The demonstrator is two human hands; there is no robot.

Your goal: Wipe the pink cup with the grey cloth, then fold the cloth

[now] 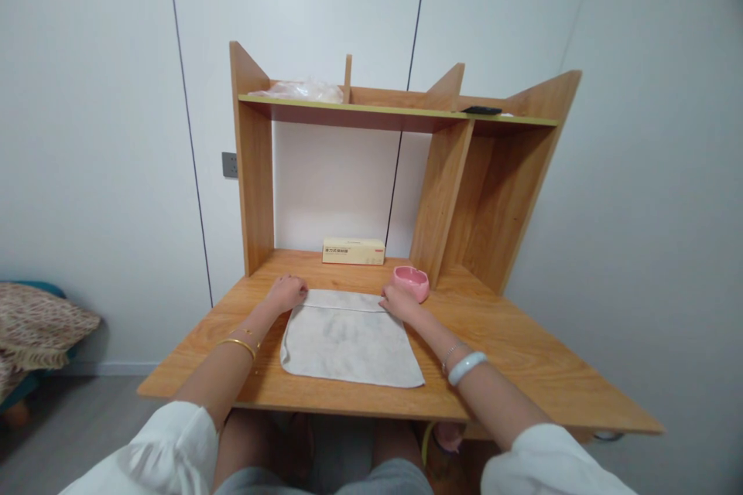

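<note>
A whitish cloth (351, 344) with faint grey smudges lies spread on the wooden desk (534, 360). Along its far side runs a narrow folded strip. My left hand (287, 292) is closed at the far left corner of the cloth, fingers pinched on its edge. At the far right corner my right hand (399, 302) pinches the same strip. Just behind my right hand stands a pink bowl (419, 284), partly covered by it.
A pale yellow box (354, 250) lies at the back of the desk, below a wooden shelf (371, 116). Crumpled clear plastic (307, 90) and a flat black item (483, 110) rest on that shelf. Upright panels flank the desk's back; a blanket-covered seat (38, 321) stands far left.
</note>
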